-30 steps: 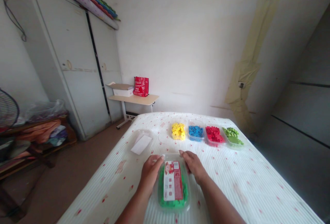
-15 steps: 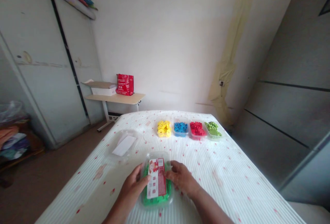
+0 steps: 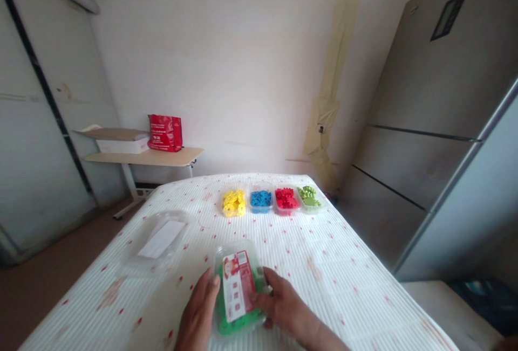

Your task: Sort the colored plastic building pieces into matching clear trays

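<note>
Low at the front of the table is a clear plastic box [image 3: 238,286] filled with green pieces, its lid on and a red-and-white label on top. My left hand [image 3: 199,302] lies along the box's left side, thumb on its edge. My right hand [image 3: 283,302] grips the right side, thumb over the label and fingers curled round the edge. Farther back, a row of clear tubs holds yellow pieces [image 3: 233,203], blue pieces [image 3: 261,199], red pieces [image 3: 287,200] and light green pieces [image 3: 309,195].
Clear plastic lids with a white paper [image 3: 161,239] lie at the table's left. The table wears a white ribbed cloth [image 3: 324,286] with red spots. Behind stands a small side table [image 3: 178,157] with a red bag [image 3: 165,133]. A grey fridge [image 3: 421,103] rises at the right.
The view has swung to the right, so the tubs and side table sit farther left. The box has tilted slightly in my hands, and my left thumb has moved off the label to the box's edge.
</note>
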`<state>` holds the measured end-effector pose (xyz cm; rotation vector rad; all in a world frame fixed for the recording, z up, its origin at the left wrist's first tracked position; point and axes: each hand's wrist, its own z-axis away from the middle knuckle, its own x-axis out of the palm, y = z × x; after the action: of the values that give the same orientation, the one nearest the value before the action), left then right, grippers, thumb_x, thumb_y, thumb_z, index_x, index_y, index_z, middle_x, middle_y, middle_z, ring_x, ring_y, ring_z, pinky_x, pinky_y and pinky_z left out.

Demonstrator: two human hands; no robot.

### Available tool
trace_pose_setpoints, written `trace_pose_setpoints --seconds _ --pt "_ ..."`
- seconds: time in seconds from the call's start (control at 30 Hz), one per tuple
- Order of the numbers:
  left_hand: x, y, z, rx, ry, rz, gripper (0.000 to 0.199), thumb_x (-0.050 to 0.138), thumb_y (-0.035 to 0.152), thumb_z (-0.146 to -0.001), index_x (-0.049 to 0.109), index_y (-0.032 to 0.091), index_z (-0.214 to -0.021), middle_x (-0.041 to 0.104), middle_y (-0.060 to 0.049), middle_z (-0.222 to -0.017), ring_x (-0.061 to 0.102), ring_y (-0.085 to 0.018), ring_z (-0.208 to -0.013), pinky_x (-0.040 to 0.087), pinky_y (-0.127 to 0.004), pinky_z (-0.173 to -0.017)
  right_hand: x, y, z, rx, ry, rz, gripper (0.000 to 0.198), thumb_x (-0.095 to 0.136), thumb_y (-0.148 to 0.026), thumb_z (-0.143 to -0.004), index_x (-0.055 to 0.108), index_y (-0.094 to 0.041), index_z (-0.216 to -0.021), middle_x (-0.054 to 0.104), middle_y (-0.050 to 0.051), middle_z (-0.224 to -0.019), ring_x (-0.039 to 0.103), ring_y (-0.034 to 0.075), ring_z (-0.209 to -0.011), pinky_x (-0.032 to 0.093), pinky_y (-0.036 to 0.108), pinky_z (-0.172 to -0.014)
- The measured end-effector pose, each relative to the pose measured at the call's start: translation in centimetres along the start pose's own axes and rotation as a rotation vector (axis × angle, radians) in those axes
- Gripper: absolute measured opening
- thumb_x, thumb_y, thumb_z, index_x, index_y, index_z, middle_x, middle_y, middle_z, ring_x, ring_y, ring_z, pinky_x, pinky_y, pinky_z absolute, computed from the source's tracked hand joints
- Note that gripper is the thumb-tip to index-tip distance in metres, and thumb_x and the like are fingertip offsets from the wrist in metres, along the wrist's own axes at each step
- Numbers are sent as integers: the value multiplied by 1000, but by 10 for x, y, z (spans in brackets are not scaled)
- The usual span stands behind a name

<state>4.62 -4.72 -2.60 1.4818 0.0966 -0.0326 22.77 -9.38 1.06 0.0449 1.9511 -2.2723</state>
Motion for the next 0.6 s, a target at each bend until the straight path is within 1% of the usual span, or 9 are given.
trace_pose_setpoints --seconds 0.07,0.13,0.2,0.27,0.33,0.43,0.47,0.53,0.6 --pt "14 1 6 5 -65 10 54 53 55 -71 56 23 -114 54 -5 -128 43 -25 -124 42 -34 -99 -18 8 3 5 89 42 26 54 -40 -75 54 -16 -85 54 -2 -68 47 7 -48 37 18 -41" --pt "30 3 11 15 -186 47 57 52 57 -71 56 22 -116 54 -6 -128 44 -25 -123 43 -33 -97 -41 14 8 5 191 115 26 50 -43 -77 51 -17 -73 48 -3 -61 46 8 -47 37 19 -39" --pt "44 5 15 22 -295 76 57 52 58 -72 57 21 -115 55 -7 -127 46 -25 -121 44 -33 -96 -67 17 17 6 291 179 30 47 -47 -77 50 -17 -70 46 -3 -59 46 9 -49 36 19 -39" --pt "55 6 19 18 -348 85 54 55 58 -69 60 21 -109 58 -7 -123 49 -25 -119 45 -32 -94 -96 17 31 20 384 243 33 46 -50 -77 49 -18 -68 45 -3 -58 46 10 -51 35 19 -41" --pt "59 7 20 13 -370 92 50 60 56 -65 65 21 -101 63 -8 -116 51 -27 -115 47 -32 -93 -125 17 49 8 464 287 36 45 -53 -76 51 -18 -67 49 -2 -61 47 11 -56 36 20 -44" --pt "57 7 18 -7 -367 109 49 65 54 -60 67 20 -95 66 -9 -108 56 -28 -109 49 -34 -89 -167 21 77 101 603 320 43 44 -57 -72 59 -18 -76 56 2 -66 51 14 -58 38 23 -44" --pt "55 7 17 -13 -351 116 49 65 54 -60 67 20 -94 66 -9 -107 57 -28 -107 49 -34 -88 -180 24 86 149 648 315 45 45 -58 -69 61 -18 -80 59 4 -69 53 16 -61 39 24 -45" --pt "54 6 14 -19 -334 122 48 66 55 -59 67 19 -91 67 -10 -104 59 -28 -103 50 -35 -86 -203 33 102 172 738 307 48 44 -59 -67 62 -19 -87 64 8 -83 57 20 -69 41 25 -47" --pt "54 5 13 -9 -339 116 46 67 55 -57 68 18 -86 68 -10 -100 60 -28 -101 50 -35 -86 -220 44 113 204 825 300 51 44 -59 -65 63 -19 -90 66 10 -90 59 22 -73 43 26 -48"
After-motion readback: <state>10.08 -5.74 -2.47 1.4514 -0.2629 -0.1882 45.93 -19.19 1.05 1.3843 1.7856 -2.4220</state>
